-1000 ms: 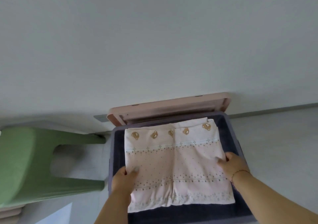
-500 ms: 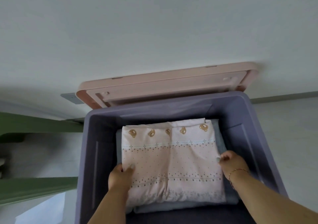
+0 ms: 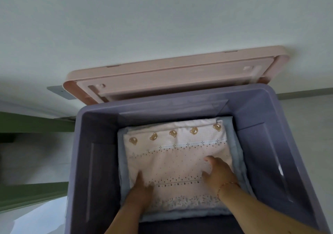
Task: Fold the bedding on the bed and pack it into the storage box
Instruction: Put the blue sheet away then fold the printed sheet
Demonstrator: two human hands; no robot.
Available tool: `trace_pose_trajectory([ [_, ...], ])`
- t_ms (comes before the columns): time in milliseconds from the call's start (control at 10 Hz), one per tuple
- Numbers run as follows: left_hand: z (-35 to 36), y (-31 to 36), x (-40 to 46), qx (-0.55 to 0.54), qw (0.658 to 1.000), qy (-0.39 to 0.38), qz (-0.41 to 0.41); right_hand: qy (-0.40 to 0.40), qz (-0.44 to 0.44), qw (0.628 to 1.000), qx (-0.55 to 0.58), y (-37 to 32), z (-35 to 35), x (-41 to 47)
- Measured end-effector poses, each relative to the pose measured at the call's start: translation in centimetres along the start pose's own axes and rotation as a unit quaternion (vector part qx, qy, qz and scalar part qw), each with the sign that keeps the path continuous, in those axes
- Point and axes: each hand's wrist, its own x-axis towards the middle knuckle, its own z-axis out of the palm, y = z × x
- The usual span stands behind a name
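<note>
1. Folded pink bedding [image 3: 177,154], bear print along far edge, lying flat inside purple storage box [image 3: 281,143]. Resting on top of a pale blue folded layer [image 3: 234,140] already in the box; blue border showing on all sides.
2. Pink lid [image 3: 173,75] off the box, leaning behind it against the wall.
3. Left hand [image 3: 142,187] on near-left part of the bedding, palm down. Fingers [image 3: 139,175] straight, close together, pressing on cloth, not curled round anything.
4. Right hand [image 3: 219,172] on near-right part, palm down. Fingers [image 3: 209,159] spread apart, flat on cloth, gripping nothing. Thin bracelet at the wrist.
5. Key relation: bedding directly under both hands and stretching away from them toward the far wall of the box; long axis roughly left to right across the box. Both hands about equally near, each on its own side of the near half; far half with bears untouched.
6. Judgement: bundle looks set down, step in hand a flattening press. Next likely needs both hands lifted out; lid still to fit. Whether more bedding remains on the bed not visible.
7. Green furniture [image 3: 34,124] at left edge, blurred.
</note>
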Motion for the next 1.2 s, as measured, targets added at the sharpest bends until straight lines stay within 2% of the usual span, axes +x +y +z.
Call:
trace_pose_trajectory([
  [100,1.3,0.5,0.0,0.029,0.999,-0.038,0.015,-0.012,-0.024,0.998,-0.055,0.3,0.4,0.1],
  [200,1.6,2.1,-0.9,0.248,0.958,0.143,0.027,-0.072,-0.027,0.992,-0.102,0.7,0.8,0.2],
  [300,1.9,3.0,-0.7,0.308,0.941,0.113,0.085,-0.129,-0.011,0.979,-0.155,0.9,1.6,0.9],
  [400,1.7,2.0,1.1,0.296,0.953,0.038,0.045,-0.163,0.007,0.971,-0.172,1.0,2.1,1.9],
  [700,-0.7,3.7,2.8,0.283,0.959,-0.006,0.008,-0.185,0.052,0.971,-0.143,-0.6,1.7,5.0],
  [900,-3.7,6.4,-0.1,0.238,0.969,0.059,0.032,-0.111,0.071,0.99,-0.045,-3.7,-3.3,4.3],
  [1100,-8.1,9.5,-8.6,0.09,0.99,0.1,0.049,-0.045,0.049,0.996,0.061,-7.3,-10.2,-0.5],
  [1200,-10.7,11.1,-14.1,0.094,0.985,0.116,0.084,-0.028,0.032,0.992,0.122,-8.8,-13.7,-3.7],
])
